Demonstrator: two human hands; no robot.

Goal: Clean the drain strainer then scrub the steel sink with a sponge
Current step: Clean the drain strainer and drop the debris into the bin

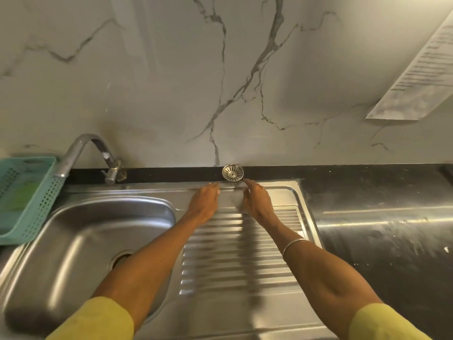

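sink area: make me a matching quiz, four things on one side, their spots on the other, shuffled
Things:
1. drain strainer
2. teal basket
3. printed sheet
4. bangle

Places:
A. on the right wrist
B. on the marble wall, upper right
C. on the black ledge behind the sink's drainboard
D. left of the basin, beside the tap

Pairs: 1-C, 2-D, 3-B, 4-A

Open drainboard; basket beside basin.

- My sleeves: yellow.
- Basket, at 9 o'clock: teal, dotted perforations.
- Wall, at 12 o'clock: white, grey veining.
- Drain strainer: silver, radial slots.
- Drainboard: steel grey, ribbed.
- Counter, at 3 o'clock: black.
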